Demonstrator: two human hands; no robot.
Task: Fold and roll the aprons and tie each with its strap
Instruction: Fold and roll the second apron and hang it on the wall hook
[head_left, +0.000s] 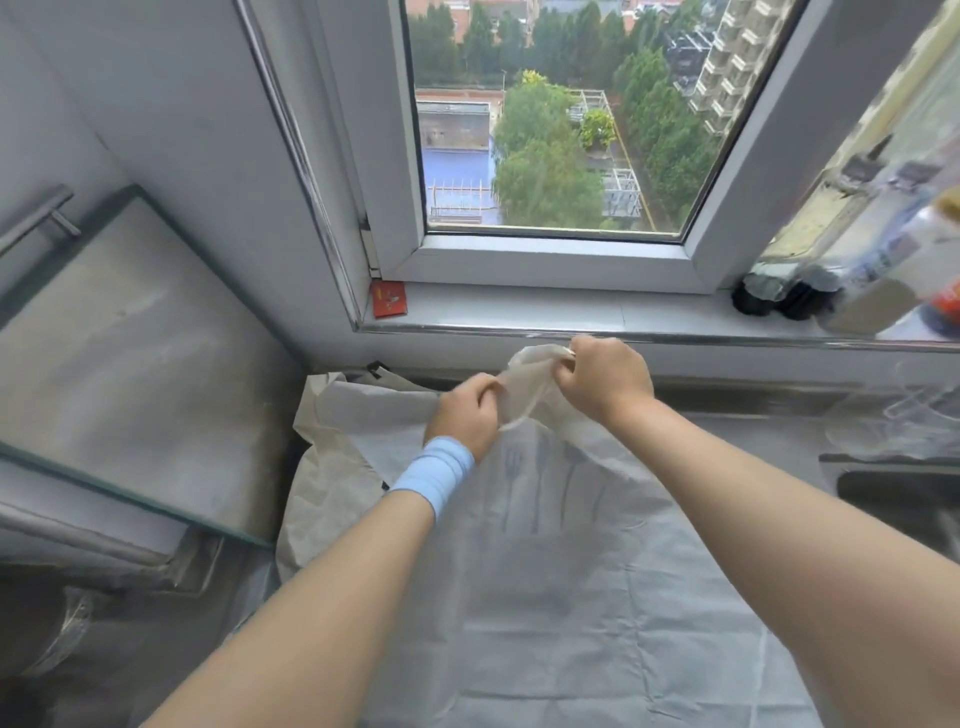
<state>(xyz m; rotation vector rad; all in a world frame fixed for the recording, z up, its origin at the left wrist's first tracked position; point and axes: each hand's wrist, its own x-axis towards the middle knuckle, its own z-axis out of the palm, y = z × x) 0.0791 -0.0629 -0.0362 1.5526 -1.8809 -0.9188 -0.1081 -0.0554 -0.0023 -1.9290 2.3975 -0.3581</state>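
The grey apron (571, 597), faintly printed with cutlery, is lying spread over the surface (737, 410). It is one of two I am counting: a cream apron (332, 467) is showing from under its left edge. Two bare hands are holding its one strap (524, 384), a pale loop lifted off the cloth. The left hand (465, 415), wearing one blue wristband (434, 473), is gripping the loop's lower part with curled fingers. The right hand (605, 379) is clutching the upper part, fingers closed round it.

The surface is running beneath a window (545, 130) overlooking trees and roofs. One red card (388, 300) is leaning on the sill (519, 312), and the bottles (789, 296) at the right are too blurred to count. A grey panel (130, 353) is sitting tilted at the left.

The grey apron's long axis is running from the person toward the window, strap end pointing at the sill.
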